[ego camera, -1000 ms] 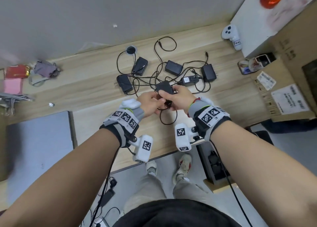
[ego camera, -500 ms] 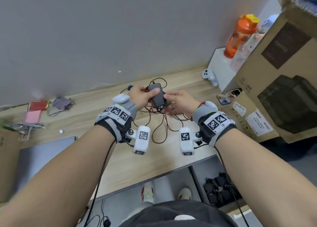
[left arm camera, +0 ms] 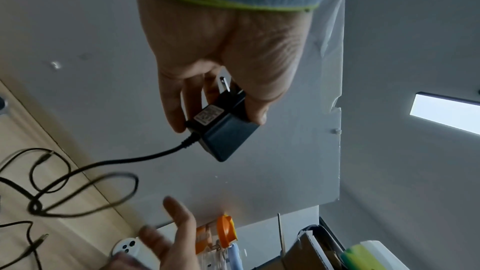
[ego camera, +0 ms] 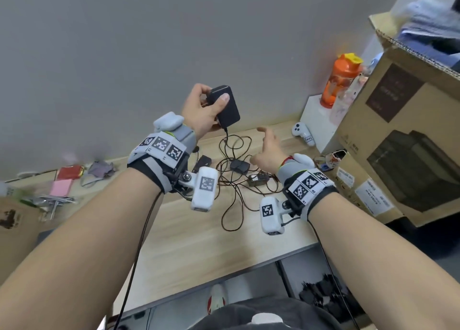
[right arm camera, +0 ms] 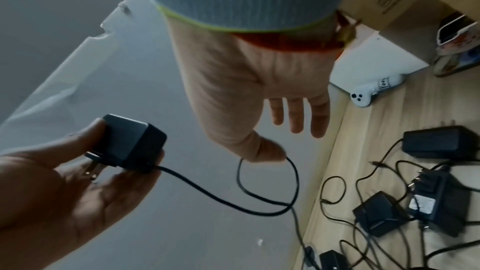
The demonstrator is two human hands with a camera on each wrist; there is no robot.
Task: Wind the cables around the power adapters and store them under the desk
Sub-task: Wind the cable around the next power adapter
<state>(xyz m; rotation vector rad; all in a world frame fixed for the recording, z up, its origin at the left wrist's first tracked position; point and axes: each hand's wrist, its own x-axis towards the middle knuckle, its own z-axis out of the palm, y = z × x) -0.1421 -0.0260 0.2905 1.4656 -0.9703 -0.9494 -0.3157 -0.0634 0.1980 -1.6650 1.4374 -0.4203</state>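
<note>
My left hand (ego camera: 202, 108) grips a black power adapter (ego camera: 225, 108) and holds it up in front of the grey wall, prongs toward the palm (left arm camera: 223, 130). Its thin black cable (ego camera: 225, 140) hangs down into the tangle on the wooden desk (ego camera: 199, 242). My right hand (ego camera: 267, 148) hovers lower right of the adapter with straight, spread fingers. In the right wrist view a loop of the cable (right arm camera: 265, 188) runs past the thumb. Several more black adapters (ego camera: 239, 166) (right arm camera: 439, 143) lie on the desk with tangled cables.
A white game controller (ego camera: 302, 131), a white box (ego camera: 321, 120) with an orange bottle (ego camera: 341, 80) and large cardboard boxes (ego camera: 410, 130) crowd the right. Small pink and red items (ego camera: 64, 180) lie at the far left. Under the desk edge, a box holds dark adapters (ego camera: 321, 292).
My left hand has lifted the adapter from the desk to well above it. My right hand has let go of it and spread its fingers. The head view has tilted upward.
</note>
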